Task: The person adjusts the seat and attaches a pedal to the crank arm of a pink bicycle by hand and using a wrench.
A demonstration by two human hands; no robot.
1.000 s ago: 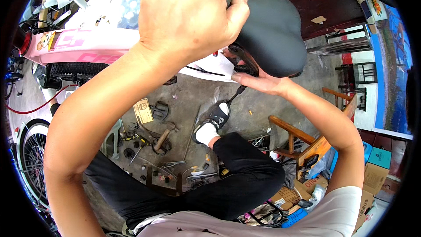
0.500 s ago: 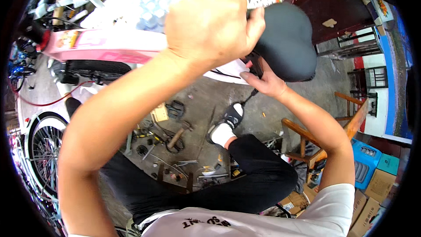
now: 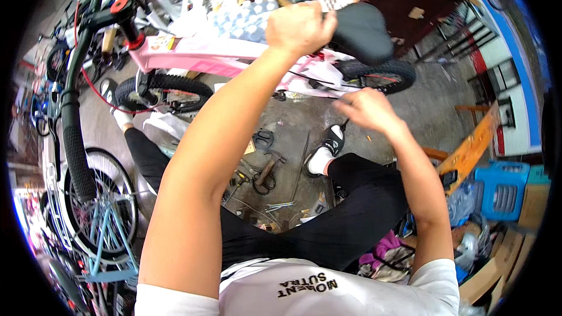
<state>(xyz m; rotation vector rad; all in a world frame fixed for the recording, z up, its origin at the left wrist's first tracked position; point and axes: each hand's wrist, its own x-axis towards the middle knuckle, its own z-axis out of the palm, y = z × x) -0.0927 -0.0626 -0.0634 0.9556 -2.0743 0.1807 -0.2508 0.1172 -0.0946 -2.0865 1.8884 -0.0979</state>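
A pink bicycle frame stretches across the upper view, with a black saddle at its right end. My left hand is closed around the narrow front of this saddle, its fingers wrapped over the nose. Below and right of the saddle, my right hand is off the bicycle, holding nothing I can see. Its fingers reach loosely toward the lower frame, slightly blurred. Behind it shows the rear wheel; the front wheel sits under the frame's left end. A black handlebar grip hangs at the left.
On the floor between my legs lie a hammer, a black pedal and scattered tools. Other bicycles crowd the left. A wooden chair and a blue plastic stool stand at right. Wrapped bottles lie beyond the frame.
My right hand has come away from beneath the saddle, moving lower. My left hand stays on the saddle nose. The view has shifted, bringing the handlebar and both wheels more into sight.
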